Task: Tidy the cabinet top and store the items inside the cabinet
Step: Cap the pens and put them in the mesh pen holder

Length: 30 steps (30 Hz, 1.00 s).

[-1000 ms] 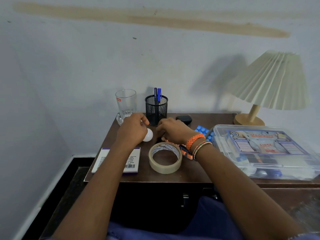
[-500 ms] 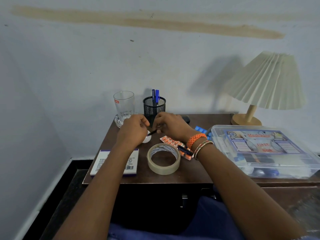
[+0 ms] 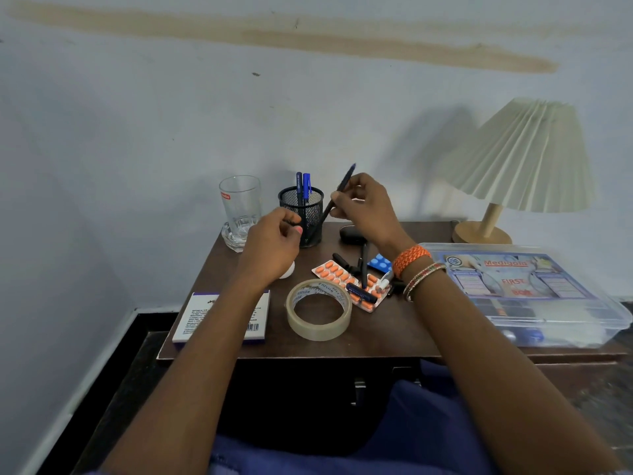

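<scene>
Pen (image 3: 337,193): dark, slim, being pinched at mid-barrel by the right hand (image 3: 366,209), centre of the frame. Long axis is being held tilted, tip toward upper right, lower end toward the mesh pen holder (image 3: 301,214) just to its left. Left hand (image 3: 274,241), fingers curled, is being kept beside the holder; whether anything is being held cannot be told. More pens (image 3: 361,269) are lying over the orange blister pack (image 3: 337,274), lower centre.

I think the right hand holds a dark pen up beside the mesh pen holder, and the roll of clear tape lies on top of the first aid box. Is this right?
Not quite. The right hand does hold a dark pen up beside the mesh pen holder, but the head view shows the roll of clear tape lying on the brown cabinet top, left of the first aid box and apart from it.
</scene>
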Available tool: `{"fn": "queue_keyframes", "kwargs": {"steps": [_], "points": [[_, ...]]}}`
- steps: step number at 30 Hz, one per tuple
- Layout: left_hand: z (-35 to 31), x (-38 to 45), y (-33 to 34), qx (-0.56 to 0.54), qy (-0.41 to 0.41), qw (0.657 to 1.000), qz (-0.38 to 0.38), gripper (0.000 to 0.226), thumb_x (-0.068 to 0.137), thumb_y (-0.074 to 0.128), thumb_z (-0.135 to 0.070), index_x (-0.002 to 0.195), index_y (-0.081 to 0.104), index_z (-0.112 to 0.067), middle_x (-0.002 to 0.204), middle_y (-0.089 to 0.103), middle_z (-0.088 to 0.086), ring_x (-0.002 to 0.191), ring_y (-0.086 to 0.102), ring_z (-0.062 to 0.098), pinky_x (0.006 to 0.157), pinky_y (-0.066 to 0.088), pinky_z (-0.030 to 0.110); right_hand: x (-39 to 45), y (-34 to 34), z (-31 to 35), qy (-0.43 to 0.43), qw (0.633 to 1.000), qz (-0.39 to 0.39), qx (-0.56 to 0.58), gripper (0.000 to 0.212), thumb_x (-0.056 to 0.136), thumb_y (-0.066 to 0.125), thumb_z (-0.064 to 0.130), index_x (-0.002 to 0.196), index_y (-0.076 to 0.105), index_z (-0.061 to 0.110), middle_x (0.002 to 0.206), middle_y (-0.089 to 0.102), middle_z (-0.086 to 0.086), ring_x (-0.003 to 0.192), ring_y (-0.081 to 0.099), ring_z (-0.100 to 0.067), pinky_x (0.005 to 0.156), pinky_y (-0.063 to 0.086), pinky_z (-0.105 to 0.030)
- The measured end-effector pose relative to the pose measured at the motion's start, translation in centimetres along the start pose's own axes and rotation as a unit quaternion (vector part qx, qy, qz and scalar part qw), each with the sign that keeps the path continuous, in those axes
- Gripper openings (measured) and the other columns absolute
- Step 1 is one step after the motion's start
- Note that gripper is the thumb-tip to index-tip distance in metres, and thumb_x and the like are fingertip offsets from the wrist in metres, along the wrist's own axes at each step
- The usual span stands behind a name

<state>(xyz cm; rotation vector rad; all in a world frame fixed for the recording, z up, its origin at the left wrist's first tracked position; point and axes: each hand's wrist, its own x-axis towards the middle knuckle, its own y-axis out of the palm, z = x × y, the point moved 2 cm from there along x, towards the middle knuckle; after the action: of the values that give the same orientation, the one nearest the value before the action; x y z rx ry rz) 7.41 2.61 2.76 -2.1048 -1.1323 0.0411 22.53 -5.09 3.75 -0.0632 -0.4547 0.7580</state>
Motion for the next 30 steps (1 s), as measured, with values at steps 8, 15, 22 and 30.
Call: {"fn": "queue_keyframes", "kwargs": {"steps": [8, 15, 22, 30], "points": [[-0.6, -0.2, 0.8, 0.018, 0.049, 0.998, 0.045, 0.035, 0.097, 0.043, -0.036, 0.121, 0.056, -0.015, 0.108, 0.067, 0.006, 0.097, 0.058, 0.016, 0.08, 0.038, 0.027, -0.5, 0.0, 0.9, 0.103, 0.984, 0.089, 0.118, 0.025, 0.084, 0.067, 0.004, 0.103, 0.051, 0.007, 0.081, 0.067, -0.013, 0.067, 0.066, -0.017, 0.065, 0.059, -0.028], [-0.2, 0.0, 0.8, 0.016, 0.029, 0.999, 0.022, 0.023, 0.096, 0.049, -0.03, 0.104, 0.064, -0.015, 0.071, 0.063, -0.008, 0.071, 0.057, 0.004, 0.07, 0.04, 0.025, -0.7, 0.1, 0.5, 0.123, 0.976, 0.124, 0.128, 0.016, 0.086, 0.068, 0.012, 0.097, 0.057, 0.014, 0.082, 0.069, -0.007, 0.071, 0.064, -0.014, 0.069, 0.056, -0.029], [0.5, -0.3, 0.3, 0.035, -0.015, 0.999, -0.005, 0.02, 0.095, 0.05, -0.028, 0.1, 0.064, -0.016, 0.078, 0.065, -0.002, 0.065, 0.05, 0.0, 0.069, 0.034, 0.024, -0.2, -0.3, -2.5, 0.054, 0.983, -0.023, -0.172, 0.006, 0.088, 0.06, 0.017, 0.088, 0.066, 0.015, 0.084, 0.068, -0.002, 0.082, 0.063, -0.018, 0.08, 0.056, -0.037], [0.8, -0.2, 0.0, 0.065, -0.03, 0.997, 0.007, 0.016, 0.095, 0.051, -0.027, 0.101, 0.063, -0.019, 0.079, 0.061, -0.004, 0.064, 0.044, 0.001, 0.073, 0.033, 0.028, -0.9, 2.0, -5.4, 0.046, 0.83, 0.149, -0.535, 0.02, 0.089, 0.055, 0.024, 0.105, 0.057, 0.012, 0.111, 0.061, -0.007, 0.109, 0.054, -0.025, 0.105, 0.023, -0.044]]}}
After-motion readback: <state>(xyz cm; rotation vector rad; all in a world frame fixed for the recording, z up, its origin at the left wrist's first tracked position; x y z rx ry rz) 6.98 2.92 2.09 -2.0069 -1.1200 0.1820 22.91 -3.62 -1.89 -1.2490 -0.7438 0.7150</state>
